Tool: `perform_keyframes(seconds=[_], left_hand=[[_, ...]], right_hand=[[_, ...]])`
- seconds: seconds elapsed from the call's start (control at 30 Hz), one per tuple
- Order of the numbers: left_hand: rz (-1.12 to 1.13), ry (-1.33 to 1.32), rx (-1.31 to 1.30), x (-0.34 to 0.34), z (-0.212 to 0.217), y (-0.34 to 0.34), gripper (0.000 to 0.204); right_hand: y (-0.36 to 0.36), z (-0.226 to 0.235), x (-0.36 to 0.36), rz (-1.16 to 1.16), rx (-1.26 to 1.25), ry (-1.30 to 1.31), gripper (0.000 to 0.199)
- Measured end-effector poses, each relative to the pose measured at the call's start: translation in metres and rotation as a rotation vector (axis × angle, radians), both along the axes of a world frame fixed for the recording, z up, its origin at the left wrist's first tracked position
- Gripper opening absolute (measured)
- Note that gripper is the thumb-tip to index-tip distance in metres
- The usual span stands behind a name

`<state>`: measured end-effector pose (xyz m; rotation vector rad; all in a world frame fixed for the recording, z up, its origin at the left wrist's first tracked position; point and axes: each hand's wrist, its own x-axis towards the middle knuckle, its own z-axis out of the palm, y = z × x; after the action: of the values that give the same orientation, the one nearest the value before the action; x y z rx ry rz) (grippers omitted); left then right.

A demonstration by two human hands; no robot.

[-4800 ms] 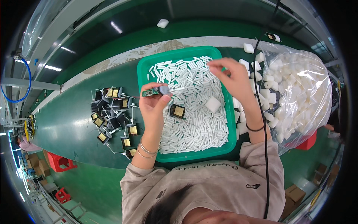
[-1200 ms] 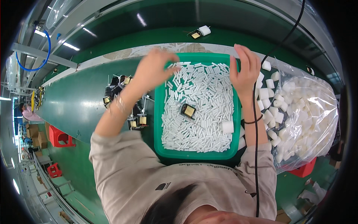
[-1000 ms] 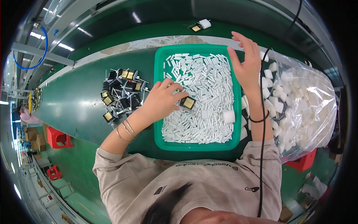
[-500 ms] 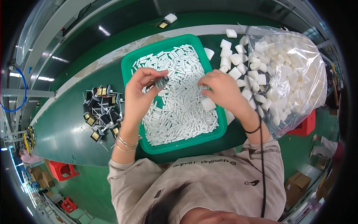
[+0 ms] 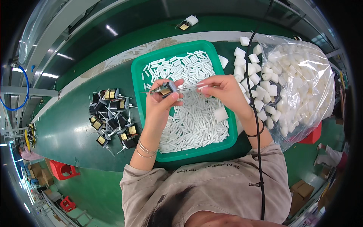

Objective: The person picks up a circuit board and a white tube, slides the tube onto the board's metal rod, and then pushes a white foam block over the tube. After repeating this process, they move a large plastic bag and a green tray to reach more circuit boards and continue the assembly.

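My left hand (image 5: 158,104) is closed round a small black part with a gold-coloured face and a grey round end (image 5: 166,90), held over the tray. That grey end faces right, toward my other hand. In the pinched fingers of my right hand (image 5: 228,90) is a short white tube (image 5: 202,87), close to the grey end; whether they touch I cannot tell. Beneath both hands lies a green tray (image 5: 138,87) with a layer of loose white tubes (image 5: 194,126). A white block (image 5: 221,114) rests on the tubes by the tray's right side.
Left of the tray is a heap of similar black parts (image 5: 113,115) with white stems. To the right, white chunky pieces (image 5: 254,78) spill from a large clear bag (image 5: 302,87). A black cable (image 5: 258,151) hangs across my right forearm. Another part (image 5: 185,25) lies beyond the table's far edge.
The black part in my left hand has been turned so its grey end faces right. My right hand's fingers now pinch a white tube near it. The whole view has shifted slightly.
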<state>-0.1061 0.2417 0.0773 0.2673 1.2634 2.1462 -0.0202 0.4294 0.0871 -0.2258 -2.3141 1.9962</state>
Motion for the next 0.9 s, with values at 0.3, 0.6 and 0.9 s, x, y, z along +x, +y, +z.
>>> perform_keyframes(seconds=[0.3, 0.6, 0.9], left_hand=[[-0.008, 0.016, -0.010, 0.002, -0.003, -0.004, 0.031], [0.047, 0.167, -0.103, 0.004, -0.003, -0.003, 0.032], [0.044, 0.382, -0.271, 0.019, 0.009, 0.003, 0.033]], right_hand=[[-0.001, 0.002, 0.002, -0.054, -0.593, -0.027, 0.018], [-0.006, 0.006, 0.004, -0.075, -0.318, 0.069, 0.017], [-0.023, 0.007, 0.007, -0.138, 0.253, 0.320, 0.008]])
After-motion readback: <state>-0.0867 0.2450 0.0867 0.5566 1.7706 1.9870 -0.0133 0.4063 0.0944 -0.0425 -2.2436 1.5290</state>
